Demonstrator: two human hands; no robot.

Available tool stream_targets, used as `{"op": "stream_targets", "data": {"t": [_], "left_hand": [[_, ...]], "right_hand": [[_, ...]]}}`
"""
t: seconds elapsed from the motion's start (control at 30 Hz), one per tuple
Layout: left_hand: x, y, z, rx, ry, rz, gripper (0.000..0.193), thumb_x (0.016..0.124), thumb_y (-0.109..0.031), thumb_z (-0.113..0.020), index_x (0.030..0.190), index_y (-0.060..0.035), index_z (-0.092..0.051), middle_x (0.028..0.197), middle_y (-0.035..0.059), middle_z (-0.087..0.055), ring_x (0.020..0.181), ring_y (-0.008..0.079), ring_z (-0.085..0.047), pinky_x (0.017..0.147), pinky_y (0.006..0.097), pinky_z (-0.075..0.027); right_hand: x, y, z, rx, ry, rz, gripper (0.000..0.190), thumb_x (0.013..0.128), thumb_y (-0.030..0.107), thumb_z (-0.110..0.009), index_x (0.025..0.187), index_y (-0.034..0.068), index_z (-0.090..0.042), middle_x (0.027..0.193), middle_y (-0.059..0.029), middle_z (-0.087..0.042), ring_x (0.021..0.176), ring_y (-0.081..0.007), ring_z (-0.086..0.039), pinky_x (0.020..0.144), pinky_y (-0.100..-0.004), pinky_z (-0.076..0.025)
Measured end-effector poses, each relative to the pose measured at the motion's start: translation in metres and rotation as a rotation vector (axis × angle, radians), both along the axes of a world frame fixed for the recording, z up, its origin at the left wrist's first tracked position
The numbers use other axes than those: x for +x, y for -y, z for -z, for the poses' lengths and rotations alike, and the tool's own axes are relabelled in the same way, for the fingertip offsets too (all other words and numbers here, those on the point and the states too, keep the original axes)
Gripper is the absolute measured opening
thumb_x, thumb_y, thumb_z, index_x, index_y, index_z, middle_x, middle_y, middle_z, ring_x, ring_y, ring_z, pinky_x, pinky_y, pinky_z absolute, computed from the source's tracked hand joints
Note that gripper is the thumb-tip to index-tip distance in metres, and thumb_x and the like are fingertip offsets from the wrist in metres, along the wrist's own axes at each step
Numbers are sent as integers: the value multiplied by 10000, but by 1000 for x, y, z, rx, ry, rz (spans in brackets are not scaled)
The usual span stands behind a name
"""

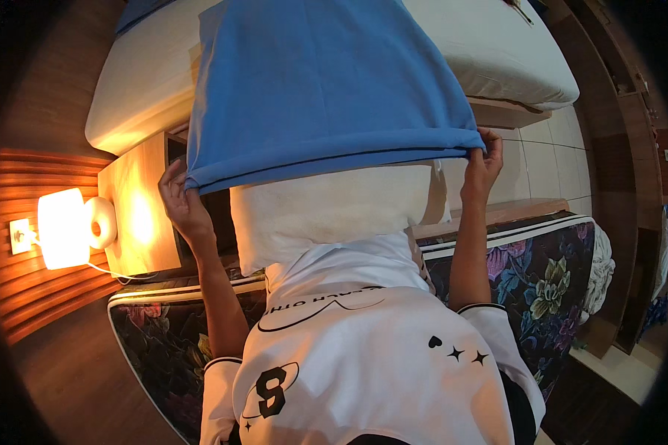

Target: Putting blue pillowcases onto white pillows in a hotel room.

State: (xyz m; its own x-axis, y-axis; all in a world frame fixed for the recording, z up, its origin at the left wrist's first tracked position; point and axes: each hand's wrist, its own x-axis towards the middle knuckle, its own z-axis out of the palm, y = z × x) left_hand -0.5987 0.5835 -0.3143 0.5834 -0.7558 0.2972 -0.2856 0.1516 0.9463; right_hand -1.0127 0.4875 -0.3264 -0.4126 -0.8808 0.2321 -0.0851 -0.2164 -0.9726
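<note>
A blue fabric case, apparently a pillowcase (323, 83), stretches out in front of me with its hemmed end nearest. My left hand (181, 197) grips the left corner of that hem, and my right hand (484, 161) pinches the right corner. Between the two hands the edge is pulled wide, and a narrow dark slit runs along it. Below the hem a cream-coloured pillow (323, 208) rests against my white shirt. The blue fabric hides the pillow's far side, if it extends there.
A bed with a white-sheeted mattress (512, 61) lies ahead. At left, a lit lamp (64, 228) stands on a wooden bedside cabinet (139, 208). A floral mattress (534, 283) is around me, with bunched white cloth (598, 270) at its right end. Tiled floor (545, 167) shows between the beds.
</note>
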Motion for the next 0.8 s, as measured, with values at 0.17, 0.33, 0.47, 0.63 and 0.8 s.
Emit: {"op": "stream_targets", "data": {"t": [0.17,0.33,0.47,0.63,0.8], "left_hand": [[-5,-6,1,24,-114,-78,316,870,-24,-418,1184,8,-394,953,109,-551,792,147,-552,735,271,-465],[-18,-14,-21,-27,-374,84,343,870,-88,-434,1198,8,-396,999,103,-535,766,144,-552,700,274,-481],[-9,-19,14,-32,-422,135,322,884,-91,-414,1192,3,-418,1035,98,-532,841,155,-555,717,280,-482],[-11,-15,20,88,-12,25,340,873,-28,-410,1212,-15,-431,1108,91,-517,935,177,-545,793,299,-453],[-19,-9,-3,184,748,-96,434,796,28,-490,1218,-71,-465,1168,74,-511,1105,232,-468,993,385,-289]], "right_hand": [[-1,-11,-6,389,435,-232,236,886,157,-497,1099,59,-466,930,-91,-560,738,-176,-577,501,-294,-498],[-9,-16,-7,307,471,-310,260,898,141,-472,1127,26,-434,891,-117,-574,686,-216,-607,529,-307,-546],[-5,-13,9,323,391,-290,203,881,54,-470,1080,11,-467,944,-111,-562,726,-204,-608,562,-299,-559],[-4,-15,12,123,-322,-155,299,817,-41,-502,1107,32,-499,1029,-101,-545,919,-214,-563,772,-325,-495],[5,-15,-3,-21,-793,-147,493,696,-108,-534,1149,83,-501,1151,-122,-490,1094,-290,-458,912,-381,-400]]}}
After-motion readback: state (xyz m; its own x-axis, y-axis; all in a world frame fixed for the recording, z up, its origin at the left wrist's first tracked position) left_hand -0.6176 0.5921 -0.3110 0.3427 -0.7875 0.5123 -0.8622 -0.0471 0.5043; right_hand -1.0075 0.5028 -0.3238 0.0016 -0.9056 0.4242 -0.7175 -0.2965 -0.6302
